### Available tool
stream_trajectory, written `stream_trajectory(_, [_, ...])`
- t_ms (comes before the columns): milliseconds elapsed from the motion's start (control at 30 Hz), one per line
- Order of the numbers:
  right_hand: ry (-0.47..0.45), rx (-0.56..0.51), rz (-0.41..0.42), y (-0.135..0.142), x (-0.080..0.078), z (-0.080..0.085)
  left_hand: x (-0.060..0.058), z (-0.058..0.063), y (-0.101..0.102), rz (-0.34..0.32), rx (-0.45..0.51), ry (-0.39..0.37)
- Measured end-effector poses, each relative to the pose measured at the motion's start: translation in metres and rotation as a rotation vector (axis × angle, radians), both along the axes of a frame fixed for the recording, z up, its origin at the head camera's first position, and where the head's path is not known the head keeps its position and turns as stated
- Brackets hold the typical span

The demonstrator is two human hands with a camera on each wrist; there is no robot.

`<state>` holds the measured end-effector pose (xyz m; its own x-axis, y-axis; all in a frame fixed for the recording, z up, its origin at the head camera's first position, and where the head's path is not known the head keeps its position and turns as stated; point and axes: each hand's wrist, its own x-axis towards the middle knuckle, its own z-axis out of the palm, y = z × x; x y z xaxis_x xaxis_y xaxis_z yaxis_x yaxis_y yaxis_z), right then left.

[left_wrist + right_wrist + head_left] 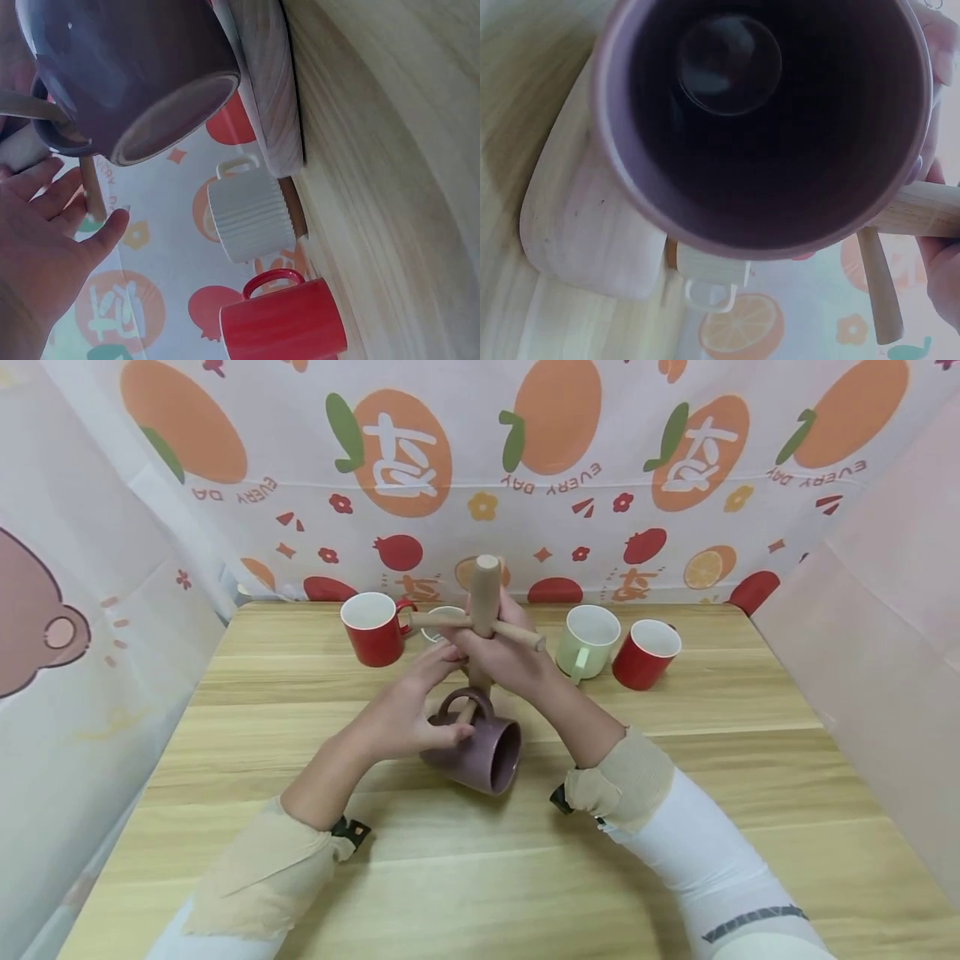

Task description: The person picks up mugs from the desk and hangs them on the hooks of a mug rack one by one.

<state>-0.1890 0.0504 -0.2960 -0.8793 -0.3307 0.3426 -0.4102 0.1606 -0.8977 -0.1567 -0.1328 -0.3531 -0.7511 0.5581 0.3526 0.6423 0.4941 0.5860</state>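
Note:
A wooden mug tree point(486, 593) stands mid-table, with pegs out of its post and a pale base point(592, 217). On a lower peg hangs a purple mug point(468, 758) by its handle, lying sideways with its mouth to the right in the head view. My right hand point(513, 647) grips the post below the upper pegs. Beside the mug, my left hand point(405, 714) has its fingers and thumb spread, the thumb near the handle and the fingertips close to the right hand. The left wrist view shows a gap between this hand and the mug.
Behind the tree is a white ribbed mug point(251, 214), partly hidden in the head view. One red mug point(375, 639) stands at back left; a light green mug point(588, 639) and another red mug point(645, 658) stand at back right. A printed curtain point(465, 527) hangs behind the table.

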Motion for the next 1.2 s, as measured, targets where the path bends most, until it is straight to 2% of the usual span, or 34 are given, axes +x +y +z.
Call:
stream_trajectory(167, [-0.024, -0.004, -0.008, 0.002, 0.016, 0.012, 0.003, 0.004, -0.006, 0.007, -0.006, 0.045])
stream_trajectory(300, [0.081, -0.002, -0.006, 0.006, 0.020, 0.010, 0.003, 0.006, -0.010, 0.008, 0.010, 0.040])
stream_trajectory(400, [0.161, -0.038, -0.009, 0.007, 0.015, -0.001, 0.003, 0.005, -0.013, 0.028, 0.027, 0.038])
stream_trajectory(567, [0.227, -0.081, -0.121, 0.003, 0.007, -0.020, 0.002, 0.004, -0.016, 0.042, 0.049, 0.064])
stream_trajectory(700, [0.257, -0.101, -0.214, -0.002, 0.007, -0.026, 0.004, 0.003, -0.015, 0.061, 0.030, 0.060])
stream_trajectory(800, [0.294, -0.098, -0.261, -0.004, 0.008, -0.028, 0.006, 0.003, -0.013, 0.077, 0.016, 0.024])
stream_trajectory(933, [0.343, -0.083, -0.281, -0.005, 0.009, -0.031, 0.006, 0.003, -0.007, 0.051, 0.076, -0.044])
stream_trajectory(1000, [0.360, -0.055, -0.274, -0.003, 0.009, -0.031, 0.005, 0.002, -0.001, 0.022, 0.119, -0.082])
stream_trajectory(1067, [0.375, 0.023, -0.278, 0.001, 0.010, -0.030, 0.004, 0.003, 0.006, 0.004, 0.141, -0.104])
stream_trajectory(1200, [0.468, 0.306, -0.345, 0.011, 0.014, -0.029, 0.003, 0.004, 0.021, -0.028, 0.165, -0.164])
